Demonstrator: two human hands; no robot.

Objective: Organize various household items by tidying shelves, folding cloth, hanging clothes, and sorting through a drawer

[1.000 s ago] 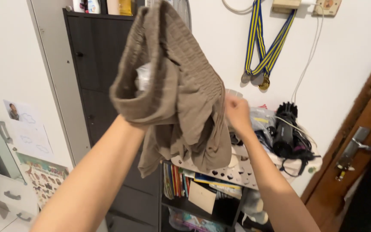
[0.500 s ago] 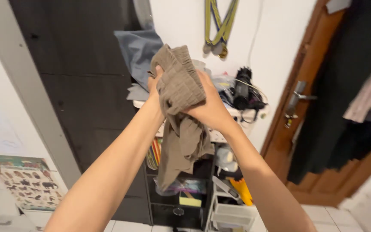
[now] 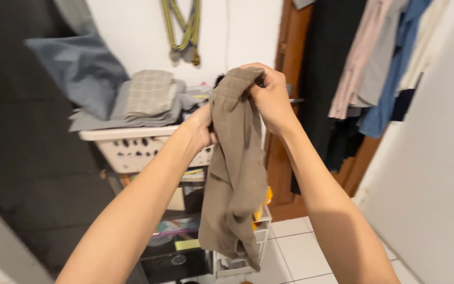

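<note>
Brown ribbed garment point(image 3: 235, 179): soft, light, limp; held bunched at top by closed right hand point(image 3: 271, 97), left hand point(image 3: 203, 126) pinching lower.

two hands: left point(image 3: 202, 128), right point(image 3: 272, 97). one brown garment point(image 3: 235, 173). one white basket point(image 3: 132, 148). one folded stack point(image 3: 143, 102). one door point(image 3: 285, 158).

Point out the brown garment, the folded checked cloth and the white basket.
brown garment point(image 3: 235, 179), head view, middle of hanging cloth
folded checked cloth point(image 3: 150, 93), head view, top face
white basket point(image 3: 127, 134), head view, front rim
</note>
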